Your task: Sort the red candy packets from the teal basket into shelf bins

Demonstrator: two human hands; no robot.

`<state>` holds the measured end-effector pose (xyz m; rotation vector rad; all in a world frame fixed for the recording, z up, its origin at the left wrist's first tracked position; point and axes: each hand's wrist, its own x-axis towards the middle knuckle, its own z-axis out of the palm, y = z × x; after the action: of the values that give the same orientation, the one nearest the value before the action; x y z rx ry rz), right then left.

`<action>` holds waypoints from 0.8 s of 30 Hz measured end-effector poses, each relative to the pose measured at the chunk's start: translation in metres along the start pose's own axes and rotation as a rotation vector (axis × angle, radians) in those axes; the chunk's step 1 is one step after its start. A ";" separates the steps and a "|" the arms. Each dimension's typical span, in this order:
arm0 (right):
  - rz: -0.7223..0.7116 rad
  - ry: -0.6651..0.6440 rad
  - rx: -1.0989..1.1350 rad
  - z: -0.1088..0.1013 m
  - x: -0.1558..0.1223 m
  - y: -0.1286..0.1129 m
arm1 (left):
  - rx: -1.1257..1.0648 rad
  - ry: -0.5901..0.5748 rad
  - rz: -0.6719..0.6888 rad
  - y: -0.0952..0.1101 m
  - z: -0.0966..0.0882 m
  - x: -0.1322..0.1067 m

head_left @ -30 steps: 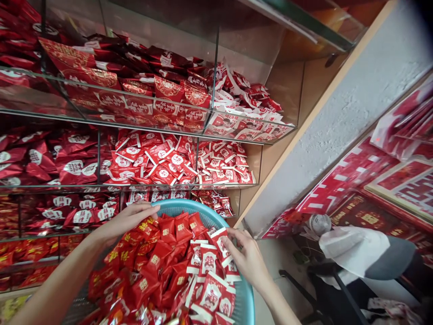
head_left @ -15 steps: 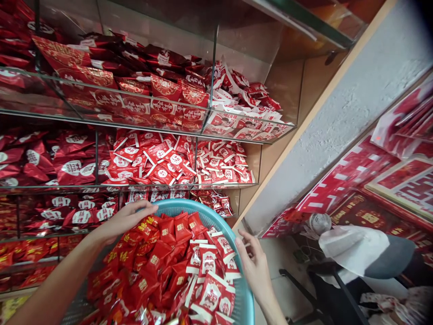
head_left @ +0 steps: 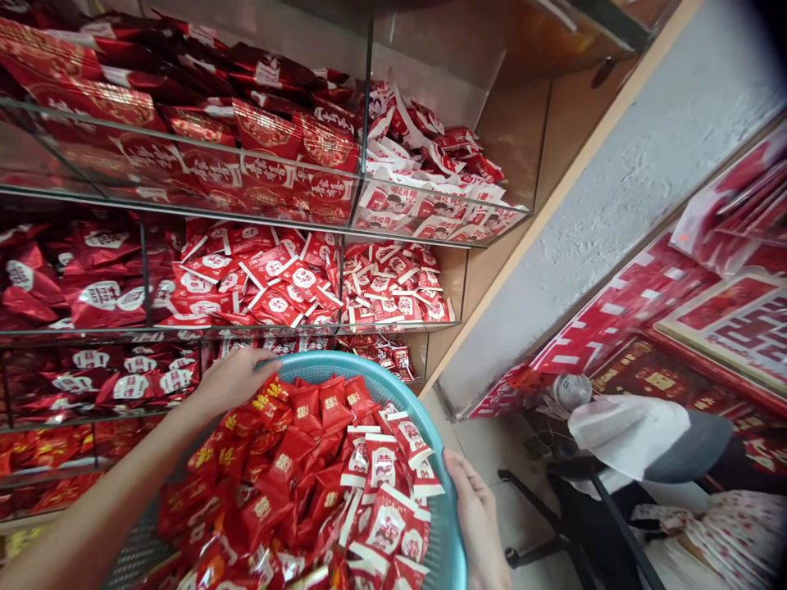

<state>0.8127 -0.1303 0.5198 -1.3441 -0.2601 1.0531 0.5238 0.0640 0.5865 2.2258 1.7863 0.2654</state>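
Note:
A round teal plastic basket (head_left: 362,367) is tilted toward me at the bottom of the view, heaped with candy packets. Plain red packets with gold characters (head_left: 279,467) fill its left and middle. Red-and-white packets (head_left: 384,467) lie along the right side. My left hand (head_left: 239,377) is closed over the far left rim, its fingertips partly hidden. On the right rim, my right hand (head_left: 472,512) has its fingers wrapped against the basket's outer side.
Beyond the basket rise wooden shelves with glass-fronted bins (head_left: 276,283) of red packets. A grey wall (head_left: 590,238) stands to the right. Red decorations (head_left: 731,328), a black chair base (head_left: 541,533) and a white-and-grey cloth-like item (head_left: 639,434) are at lower right.
My right hand has slid down the right rim, its spread fingers now closing on it. The shelves have shifted left and slightly up in view. My left hand keeps its hold.

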 end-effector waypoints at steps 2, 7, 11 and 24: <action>0.025 -0.006 0.009 -0.008 0.002 -0.008 | 0.035 -0.038 0.040 0.015 -0.003 0.003; -0.014 -0.005 -0.038 -0.043 0.023 -0.041 | 0.039 -0.059 0.115 0.056 0.006 0.009; -0.028 -0.065 -0.146 -0.085 0.056 -0.066 | 0.008 -0.072 0.137 0.090 0.032 0.006; 0.238 -0.168 -0.433 -0.188 0.119 -0.088 | -0.074 -0.189 0.268 0.156 0.115 -0.025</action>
<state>1.0497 -0.1561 0.4976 -1.7051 -0.4828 1.3649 0.6985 -0.0033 0.5294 2.3485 1.3621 0.1645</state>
